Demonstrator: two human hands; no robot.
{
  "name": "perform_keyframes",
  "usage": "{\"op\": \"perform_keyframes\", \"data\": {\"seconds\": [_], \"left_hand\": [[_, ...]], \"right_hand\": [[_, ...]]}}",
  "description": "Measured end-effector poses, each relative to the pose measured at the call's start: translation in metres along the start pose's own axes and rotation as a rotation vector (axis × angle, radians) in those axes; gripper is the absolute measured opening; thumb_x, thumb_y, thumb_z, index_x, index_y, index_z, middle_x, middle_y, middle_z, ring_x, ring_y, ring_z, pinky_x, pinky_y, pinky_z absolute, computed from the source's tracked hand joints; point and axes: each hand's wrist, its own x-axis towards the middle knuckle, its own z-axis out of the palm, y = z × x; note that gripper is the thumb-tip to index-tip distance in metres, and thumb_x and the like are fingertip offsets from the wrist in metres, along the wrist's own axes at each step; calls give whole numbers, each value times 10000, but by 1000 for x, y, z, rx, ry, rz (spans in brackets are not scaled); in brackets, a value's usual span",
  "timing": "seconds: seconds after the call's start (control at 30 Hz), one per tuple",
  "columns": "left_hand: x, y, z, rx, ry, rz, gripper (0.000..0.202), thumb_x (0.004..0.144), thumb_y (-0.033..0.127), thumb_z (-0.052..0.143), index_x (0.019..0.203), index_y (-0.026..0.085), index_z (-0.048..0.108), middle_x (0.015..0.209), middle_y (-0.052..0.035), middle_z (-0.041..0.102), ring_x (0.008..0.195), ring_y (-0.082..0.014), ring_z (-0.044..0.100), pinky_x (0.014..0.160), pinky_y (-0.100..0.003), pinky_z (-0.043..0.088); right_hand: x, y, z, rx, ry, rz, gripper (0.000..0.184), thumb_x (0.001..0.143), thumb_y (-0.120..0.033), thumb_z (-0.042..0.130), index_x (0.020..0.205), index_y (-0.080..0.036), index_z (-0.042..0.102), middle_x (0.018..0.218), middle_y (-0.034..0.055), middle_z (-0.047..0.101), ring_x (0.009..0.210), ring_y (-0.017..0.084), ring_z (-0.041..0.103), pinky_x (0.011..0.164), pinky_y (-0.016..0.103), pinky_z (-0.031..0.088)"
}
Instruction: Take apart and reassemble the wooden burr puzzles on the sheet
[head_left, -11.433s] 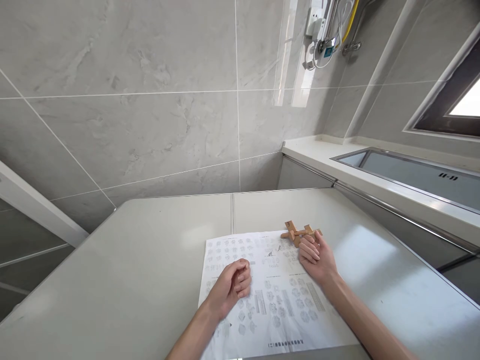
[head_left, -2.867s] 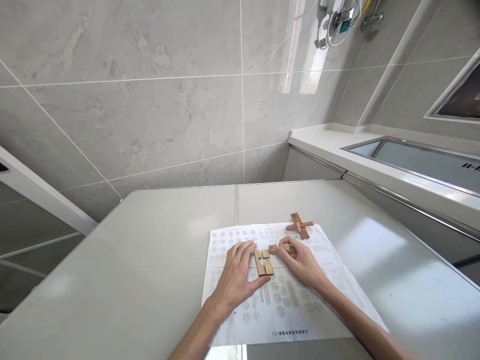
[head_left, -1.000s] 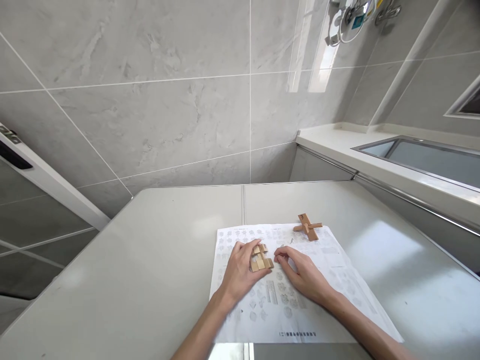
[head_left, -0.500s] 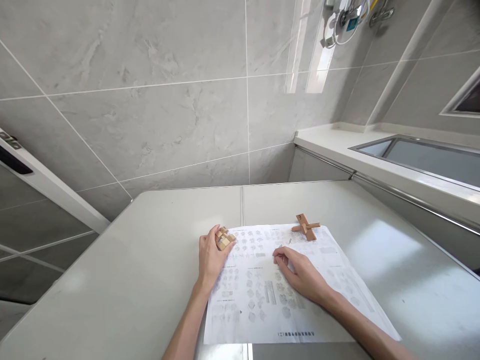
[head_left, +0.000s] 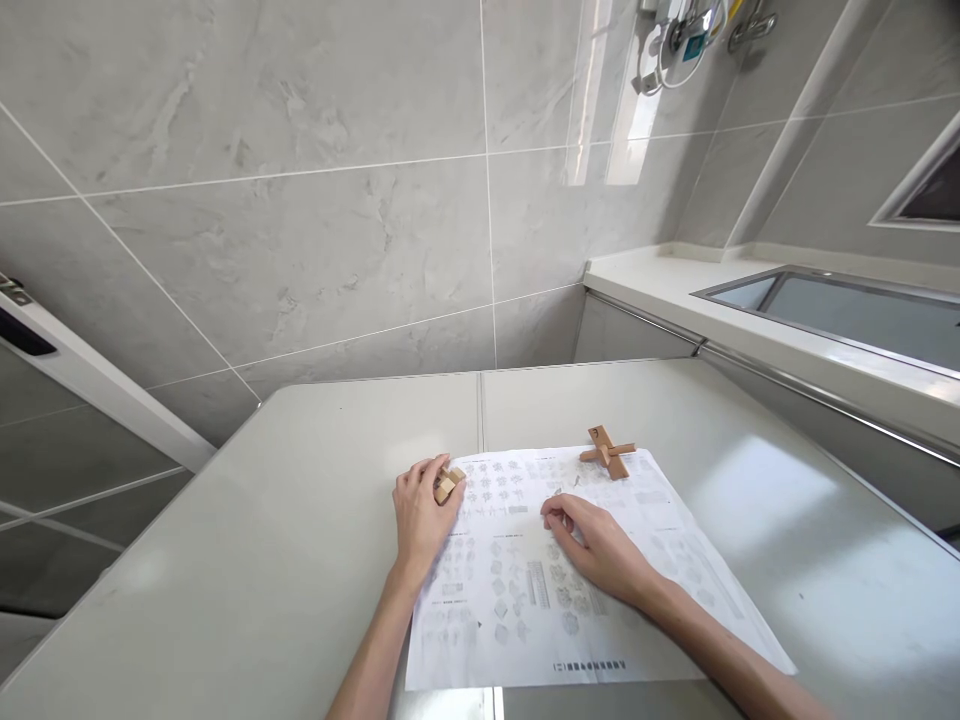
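Observation:
A small wooden block puzzle point(head_left: 448, 487) is gripped between the thumb and fingers of my left hand point(head_left: 421, 512), at the upper left edge of a printed sheet point(head_left: 517, 645). My fingers hide part of the puzzle. On the middle of the sheet rests my right hand point(head_left: 596, 545), its fingers curled in and thumb against them; whether anything is inside the curl is hidden. Beyond it, a cross-shaped wooden puzzle point(head_left: 607, 453) of interlocked sticks lies at the sheet's far right corner, touched by neither hand.
The sheet lies on a pale table point(head_left: 225, 560) with a seam point(head_left: 481, 415) down its middle. Behind stands a grey tiled wall point(head_left: 300, 270). To the right runs a white counter point(head_left: 652, 275) with a sink point(head_left: 847, 310). A door frame point(head_left: 112, 370) is at left.
My left fingers have shifted around the block puzzle, and it shows a slightly different side. My right hand keeps its curled pose on the sheet. The whole view has shifted slightly.

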Motion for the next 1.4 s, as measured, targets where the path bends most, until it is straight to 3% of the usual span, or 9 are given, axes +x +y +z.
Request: {"op": "perform_keyframes", "data": {"seconds": [0.47,0.63,0.8,0.97,1.2,1.33,1.4], "left_hand": [[-2,1,-1,-14,3,-39,293,901,387,720,1173,293,669,1270,-57,728,1206,-342,604,1066,-545,434],[-2,1,-1,-30,22,-36,393,867,367,757,1222,279,613,1291,-72,703,1236,-349,595,1084,-546,441],[-6,5,0,-28,69,66,497,890,377,743,1337,291,543,1407,-96,624,1329,-367,537,1124,-563,437],[-15,22,0,-7,107,230,360,979,341,662,1324,301,570,1440,-98,596,1417,-358,475,1174,-582,404],[-27,43,-2,-95,-35,396,135,1040,267,555,1126,297,654,1206,-58,682,1233,-288,601,1126,-527,472],[-30,49,0,-128,-129,449,144,1037,212,539,1064,277,665,1122,-51,695,1138,-268,624,1025,-473,518],[-32,51,1,-143,-156,462,143,1035,192,541,1054,266,661,1117,-52,693,1119,-263,623,992,-461,527]], "right_hand": [[0,-1,0,18,2,18,195,1078,-340,435,1038,-275,614,952,56,725,798,249,658,647,363,523],[1,3,0,58,21,40,208,1070,-366,466,1038,-268,646,929,58,734,791,248,667,617,350,519],[6,7,-1,202,63,82,215,1067,-383,476,1053,-251,644,936,56,750,840,239,697,689,352,549],[11,10,-3,388,170,136,301,1061,-515,514,1040,-231,612,857,42,727,748,212,678,745,367,565],[17,11,-11,584,335,233,488,1035,-572,537,1371,-222,480,825,8,699,586,178,610,595,320,513],[19,17,-14,672,393,285,703,995,-581,602,1560,-266,328,1007,48,730,598,176,628,560,311,514],[19,19,-15,728,403,305,735,975,-580,640,1578,-303,323,1122,68,719,620,168,640,556,306,517]]}}
